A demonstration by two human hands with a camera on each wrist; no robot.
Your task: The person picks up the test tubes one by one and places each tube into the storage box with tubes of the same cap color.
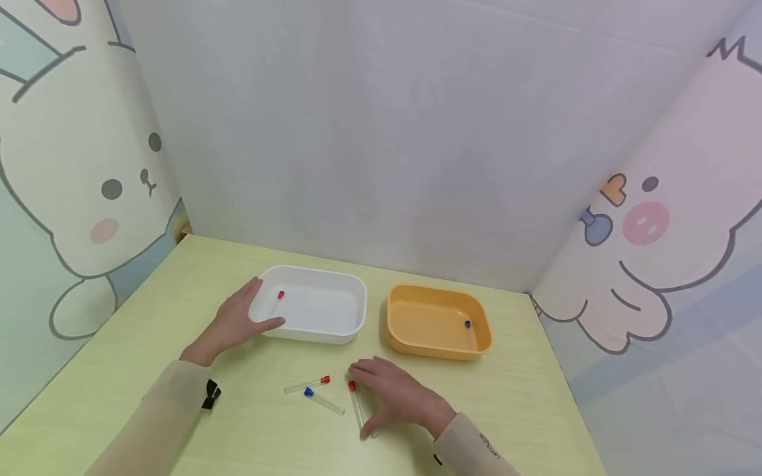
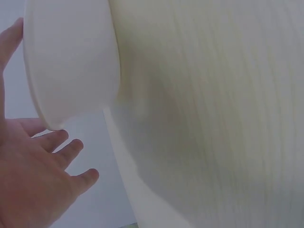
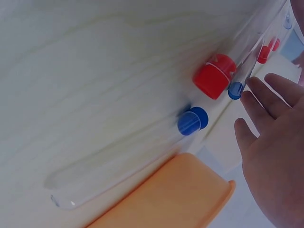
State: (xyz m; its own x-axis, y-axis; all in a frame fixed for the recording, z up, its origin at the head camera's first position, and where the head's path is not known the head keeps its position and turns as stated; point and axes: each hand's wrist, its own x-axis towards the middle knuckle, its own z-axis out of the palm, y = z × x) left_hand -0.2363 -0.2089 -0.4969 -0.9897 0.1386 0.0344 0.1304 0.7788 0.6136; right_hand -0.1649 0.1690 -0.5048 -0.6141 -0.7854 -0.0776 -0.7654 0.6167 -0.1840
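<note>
The tabletop [image 1: 250,426] is carrying a white tray [image 1: 321,336] on the left and an orange tray [image 1: 434,350] on the right. The left hand [image 1: 235,320] is resting against the white tray's outer end, fingers spread, thumb lying at the near rim. The right hand [image 1: 401,395] is hovering low in front of the orange tray, its fingers apart from the thumb and gripping nothing; whether they are touching anything cannot be told. The nearest red-capped tube [image 1: 357,406] is lying on the tabletop directly below that gap, its long axis running from thumb toward fingertips, so lengthwise to the opening rather than across it. A blue-capped tube [image 3: 127,162] is lying beside it, mostly hidden under the palm in the head view. Two further tubes, one red-capped [image 1: 306,385], one blue-capped [image 1: 326,402], are lying to the left. The red cap [image 1: 352,385] is pointing away from the person, just beside the fingertips.
</note>
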